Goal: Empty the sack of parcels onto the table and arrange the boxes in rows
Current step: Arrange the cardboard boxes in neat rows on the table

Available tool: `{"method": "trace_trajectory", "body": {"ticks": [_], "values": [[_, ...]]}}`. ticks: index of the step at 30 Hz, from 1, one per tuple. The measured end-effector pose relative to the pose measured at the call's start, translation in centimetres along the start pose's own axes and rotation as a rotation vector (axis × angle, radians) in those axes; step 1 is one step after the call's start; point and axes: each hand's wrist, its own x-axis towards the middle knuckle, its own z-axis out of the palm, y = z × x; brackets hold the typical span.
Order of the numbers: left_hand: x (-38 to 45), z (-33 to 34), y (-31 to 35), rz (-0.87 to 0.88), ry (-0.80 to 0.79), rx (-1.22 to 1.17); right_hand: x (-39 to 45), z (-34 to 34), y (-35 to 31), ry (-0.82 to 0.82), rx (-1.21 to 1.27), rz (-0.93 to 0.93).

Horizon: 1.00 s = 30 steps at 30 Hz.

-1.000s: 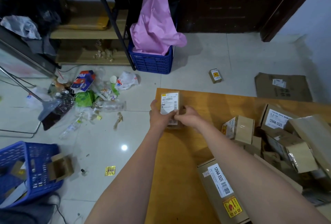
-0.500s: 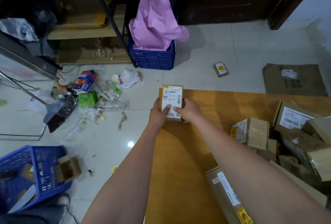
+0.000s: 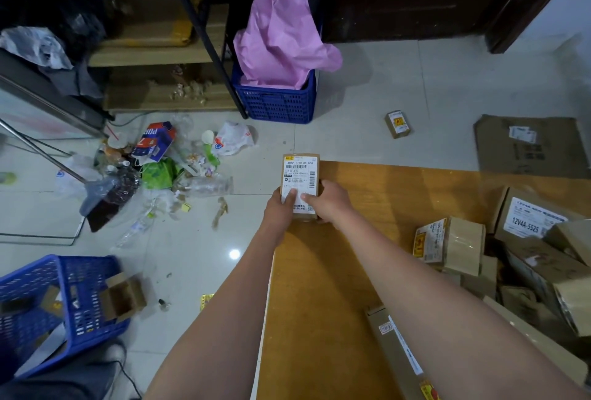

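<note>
A small cardboard box [image 3: 300, 172] with a white shipping label lies flat at the far left corner of the wooden table [image 3: 377, 195]. My left hand [image 3: 281, 211] holds its near left edge, thumb on the label. My right hand [image 3: 329, 203] holds its near right side, thumb on the label too. A heap of several cardboard parcels [image 3: 527, 259] lies unsorted on the right of the table. A long flat box [image 3: 396, 351] lies near me, partly under my right forearm.
The floor left of the table holds scattered rubbish [image 3: 153, 172] and a blue crate [image 3: 64, 303]. Another blue crate [image 3: 275, 102] with a pink bag stands by the shelves. A small box [image 3: 397, 124] and flattened cardboard [image 3: 527, 147] lie on the floor beyond the table.
The labelled box went from tilted up in both hands to lying flat at the table's far left corner. Both hands stayed on it.
</note>
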Motion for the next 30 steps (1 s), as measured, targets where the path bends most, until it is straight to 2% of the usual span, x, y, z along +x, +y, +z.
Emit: {"method": "trace_trajectory", "body": {"ticks": [4, 5, 8, 10, 14, 18, 21, 23, 26, 28, 30], "values": [[-0.7, 0.1, 0.5, -0.002, 0.048, -0.062, -1.0, -0.3, 0.0, 0.053, -0.035, 0.004], [-1.0, 0.0, 0.8, 0.023, 0.106, 0.009, -1.4, -0.5, -0.1, 0.1, -0.082, 0.015], [-1.8, 0.1, 2.6, 0.286, 0.336, 0.408, -2.8, -1.9, -0.5, 0.357, -0.259, -0.002], [-2.9, 1.2, 4.9, 0.457, 0.349, 0.454, -3.7, -3.2, -0.7, 0.466, -0.312, -0.044], [-6.0, 5.0, 8.9, 0.591, 0.215, 0.385, -5.7, -7.0, -1.1, 0.529, -0.411, -0.089], [-9.0, 9.1, 11.3, 0.531, -0.04, 0.405, -7.5, -12.0, -0.1, 0.581, -0.563, 0.017], [-11.1, 11.7, 11.6, 0.538, -0.23, 0.561, -8.9, -15.0, 1.5, 0.592, -0.632, 0.089], [-12.4, 13.1, 11.5, 0.557, -0.306, 0.632, -9.6, -16.3, 2.6, 0.553, -0.637, 0.188], [-13.8, 14.4, 11.4, 0.522, -0.327, 0.617, -10.3, -17.3, 4.3, 0.39, -0.606, 0.387], [-14.4, 14.6, 11.2, 0.488, -0.335, 0.617, -10.4, -17.3, 5.6, 0.294, -0.576, 0.403], [-14.8, 14.7, 10.7, 0.483, -0.34, 0.632, -10.5, -17.1, 6.8, 0.257, -0.567, 0.33]]}}
